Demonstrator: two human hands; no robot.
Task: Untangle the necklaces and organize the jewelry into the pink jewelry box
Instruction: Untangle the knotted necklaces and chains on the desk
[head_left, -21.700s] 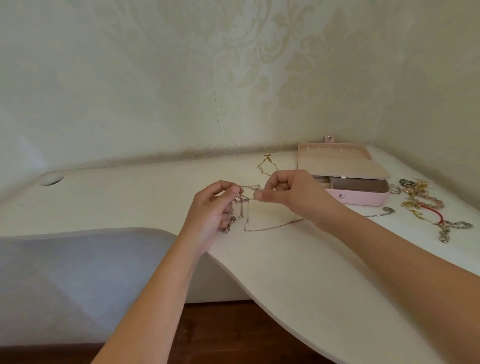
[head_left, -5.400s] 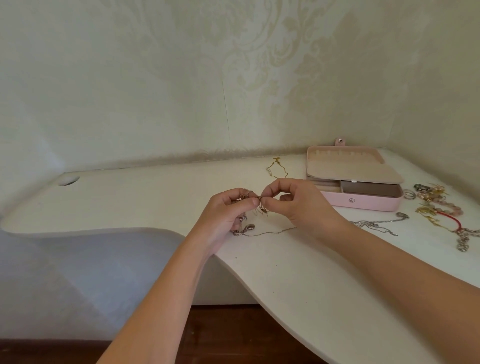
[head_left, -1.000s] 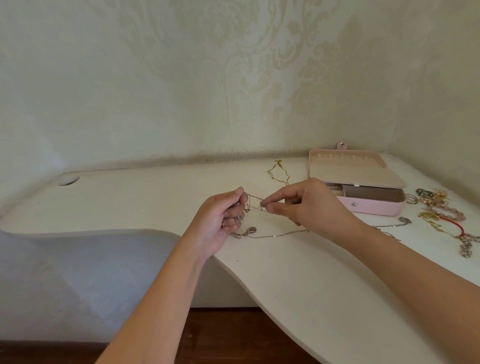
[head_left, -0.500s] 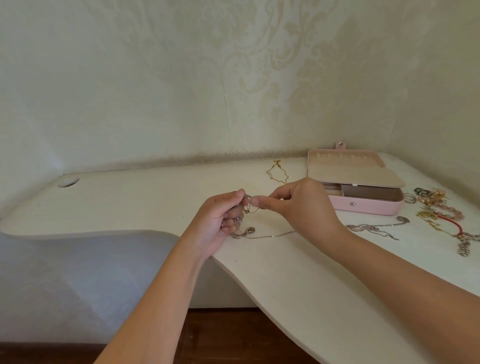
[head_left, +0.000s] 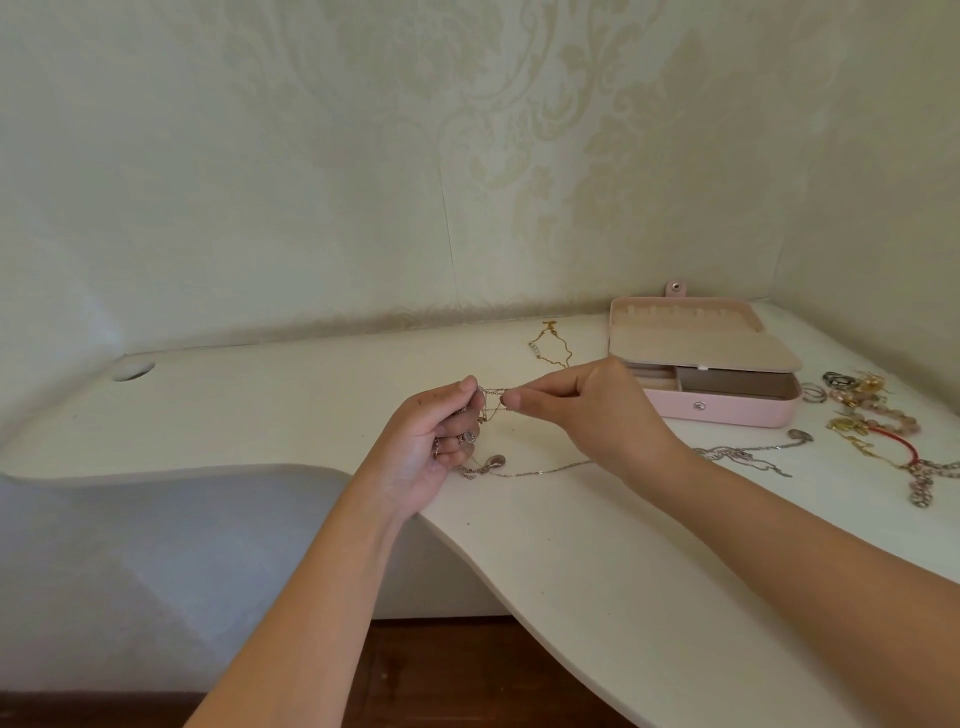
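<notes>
- Left hand (head_left: 436, 436): fingers curled round the bunched chains (head_left: 492, 408), held just above the counter (head_left: 311, 405).
- Right hand (head_left: 597, 410): thumb and forefinger pinch the same chains, which run taut from left to right between the hands; their bulk is at the left hand.
- Tail (head_left: 540, 472): trails on the counter, running rightward under the right wrist.
- Box (head_left: 727, 410): open, just right of the right hand; the compartments in view hold nothing.
- Jewelry (head_left: 872, 415): heaped right of the box, not yet boxed.

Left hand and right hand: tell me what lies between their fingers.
In the head view, thin strands of the tangled necklaces span the gap, pinched by the left hand and the right hand above the desk.
</notes>
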